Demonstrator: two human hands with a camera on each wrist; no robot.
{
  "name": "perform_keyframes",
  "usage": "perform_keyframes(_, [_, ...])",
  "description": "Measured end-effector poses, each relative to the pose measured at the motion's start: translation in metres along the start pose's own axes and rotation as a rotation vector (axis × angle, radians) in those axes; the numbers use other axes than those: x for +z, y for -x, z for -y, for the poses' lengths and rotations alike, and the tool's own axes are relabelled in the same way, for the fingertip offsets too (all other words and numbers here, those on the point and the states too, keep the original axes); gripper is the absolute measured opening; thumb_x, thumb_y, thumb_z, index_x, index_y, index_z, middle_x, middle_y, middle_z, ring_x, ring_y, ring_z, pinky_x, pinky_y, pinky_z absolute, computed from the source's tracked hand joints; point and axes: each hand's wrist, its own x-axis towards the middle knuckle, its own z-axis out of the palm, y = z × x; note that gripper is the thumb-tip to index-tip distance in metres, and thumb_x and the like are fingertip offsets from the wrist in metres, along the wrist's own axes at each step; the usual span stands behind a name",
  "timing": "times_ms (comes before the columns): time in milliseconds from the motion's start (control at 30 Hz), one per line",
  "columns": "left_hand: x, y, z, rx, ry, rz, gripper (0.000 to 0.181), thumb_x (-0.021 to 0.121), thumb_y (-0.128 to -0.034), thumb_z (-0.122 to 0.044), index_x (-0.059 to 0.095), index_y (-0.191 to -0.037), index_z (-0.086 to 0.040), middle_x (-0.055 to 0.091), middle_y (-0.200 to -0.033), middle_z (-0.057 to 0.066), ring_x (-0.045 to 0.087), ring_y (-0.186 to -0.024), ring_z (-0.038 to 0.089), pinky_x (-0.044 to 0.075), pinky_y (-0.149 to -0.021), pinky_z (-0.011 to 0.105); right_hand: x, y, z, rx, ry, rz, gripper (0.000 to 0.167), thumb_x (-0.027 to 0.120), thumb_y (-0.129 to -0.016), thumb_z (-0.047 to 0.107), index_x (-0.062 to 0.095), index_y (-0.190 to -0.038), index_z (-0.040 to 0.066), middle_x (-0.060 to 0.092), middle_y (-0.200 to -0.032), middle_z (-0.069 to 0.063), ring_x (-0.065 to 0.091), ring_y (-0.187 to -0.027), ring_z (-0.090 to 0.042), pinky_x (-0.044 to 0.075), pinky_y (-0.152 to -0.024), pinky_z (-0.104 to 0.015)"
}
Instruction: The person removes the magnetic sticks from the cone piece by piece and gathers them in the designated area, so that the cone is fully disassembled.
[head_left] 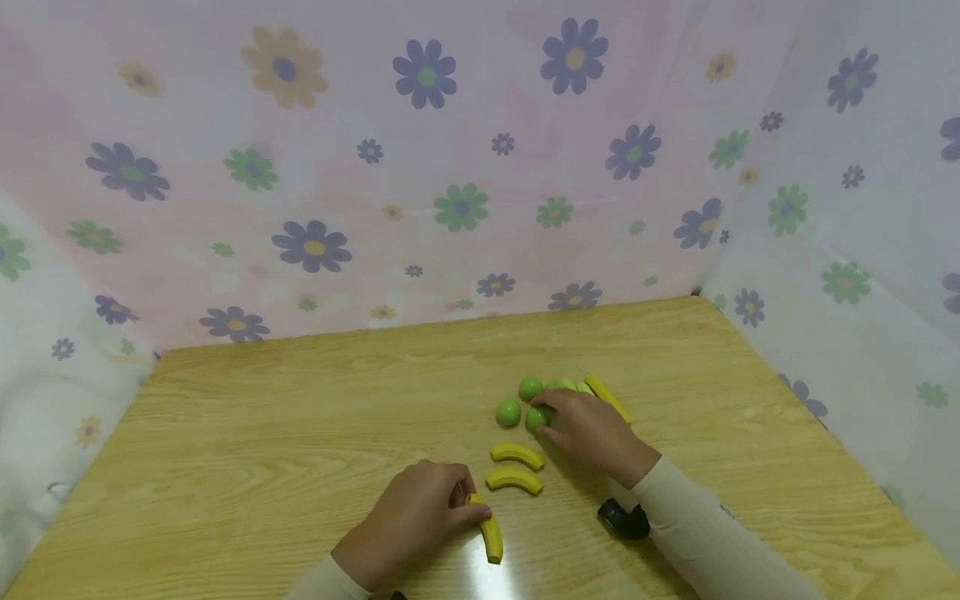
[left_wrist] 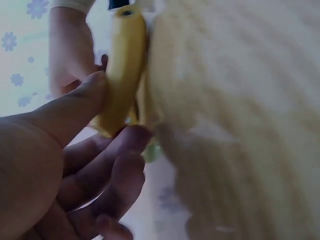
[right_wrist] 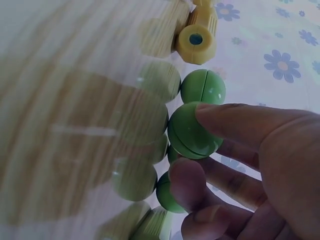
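Note:
In the head view, my left hand point(head_left: 420, 512) pinches a curved yellow rod point(head_left: 491, 540) between thumb and fingers near the table's front. The left wrist view shows this rod point(left_wrist: 127, 60) with a small dark inset in its end face. My right hand point(head_left: 596, 429) is farther off to the right, its thumb and fingertips around a green ball point(head_left: 536, 420). Seen from the right wrist, the ball point(right_wrist: 187, 132) sits at the tabletop among other green balls. Two more curved yellow rods point(head_left: 517, 455) lie between the hands.
Two green balls point(head_left: 508, 412) stand left of my right hand. Behind it lie a straight yellow rod point(head_left: 609, 398) and pale green pieces point(head_left: 585, 387), partly hidden. The wooden table point(head_left: 300, 417) is bounded by flowered cloth point(head_left: 337, 150) at the back and sides.

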Motion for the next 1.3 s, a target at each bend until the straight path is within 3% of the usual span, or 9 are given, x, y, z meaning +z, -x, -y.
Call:
perform_keyframes(100, [-0.007, 0.002, 0.004, 0.013, 0.075, 0.038, 0.020, 0.078, -0.0857, -0.036, 0.072, -0.089, -0.017, 0.060, -0.070, -0.017, 0.052, -0.063, -0.005, 0.046, -0.060, 0.018, -0.002, -0.001, 0.003, -0.012, 0.017, -0.006, 0.034, 0.076, -0.090, 0.023, 0.068, -0.120, 0.009, 0.071, -0.113, -0.003, 0.068, -0.101, -0.020, 0.056, -0.085, -0.040])
perform_keyframes(267, [-0.013, 0.000, 0.012, -0.011, 0.312, 0.100, 0.020, 0.079, -0.0868, -0.030, 0.071, -0.098, -0.015, 0.071, -0.084, -0.011, 0.065, -0.075, 0.000, 0.053, -0.067, 0.019, -0.005, -0.004, 0.007, -0.019, 0.034, 0.006, 0.036, 0.075, -0.091, 0.025, 0.067, -0.122, 0.011, 0.071, -0.116, -0.003, 0.067, -0.104, -0.021, 0.056, -0.086, -0.041])
perform_keyframes(367, [-0.013, -0.002, 0.014, -0.033, 0.422, 0.106, 0.024, 0.076, -0.0896, -0.029, 0.067, -0.106, -0.013, 0.075, -0.091, -0.006, 0.070, -0.081, 0.006, 0.055, -0.068, 0.021, -0.007, -0.005, 0.008, -0.020, 0.034, 0.012, 0.036, 0.075, -0.091, 0.025, 0.067, -0.123, 0.010, 0.071, -0.116, -0.004, 0.067, -0.104, -0.021, 0.056, -0.085, -0.041])
perform_keyframes(433, [-0.011, -0.002, 0.013, -0.044, 0.451, 0.093, 0.025, 0.074, -0.0912, -0.029, 0.065, -0.108, -0.012, 0.076, -0.093, -0.004, 0.071, -0.082, 0.007, 0.055, -0.068, 0.022, -0.007, -0.004, 0.008, -0.019, 0.036, 0.016, 0.036, 0.075, -0.091, 0.025, 0.067, -0.123, 0.010, 0.071, -0.116, -0.004, 0.067, -0.103, -0.020, 0.056, -0.084, -0.041])
perform_keyframes(733, [-0.008, -0.001, 0.004, -0.019, 0.321, 0.029, 0.023, 0.075, -0.0898, -0.030, 0.062, -0.104, -0.017, 0.076, -0.091, -0.008, 0.069, -0.081, 0.001, 0.053, -0.069, 0.021, -0.007, -0.001, 0.007, -0.019, 0.039, 0.012, 0.036, 0.075, -0.091, 0.026, 0.067, -0.122, 0.009, 0.071, -0.115, -0.005, 0.068, -0.101, -0.020, 0.057, -0.081, -0.040])
perform_keyframes(1033, [-0.002, -0.003, 0.001, -0.033, 0.091, -0.052, 0.024, 0.079, -0.0857, -0.035, 0.066, -0.095, -0.017, 0.062, -0.070, -0.016, 0.053, -0.059, -0.003, 0.045, -0.055, 0.019, -0.002, 0.002, 0.005, -0.012, 0.029, 0.016, 0.036, 0.074, -0.091, 0.027, 0.067, -0.123, 0.010, 0.071, -0.115, -0.004, 0.068, -0.098, -0.020, 0.057, -0.080, -0.039])
perform_keyframes(1300, [0.003, -0.003, -0.003, -0.086, -0.005, -0.035, 0.027, 0.079, -0.0841, -0.041, 0.069, -0.090, -0.017, 0.057, -0.064, -0.016, 0.051, -0.055, -0.001, 0.042, -0.050, 0.021, 0.001, 0.004, 0.003, -0.008, 0.029, 0.015, 0.036, 0.073, -0.093, 0.027, 0.067, -0.123, 0.009, 0.071, -0.113, -0.004, 0.069, -0.092, -0.018, 0.057, -0.074, -0.036])
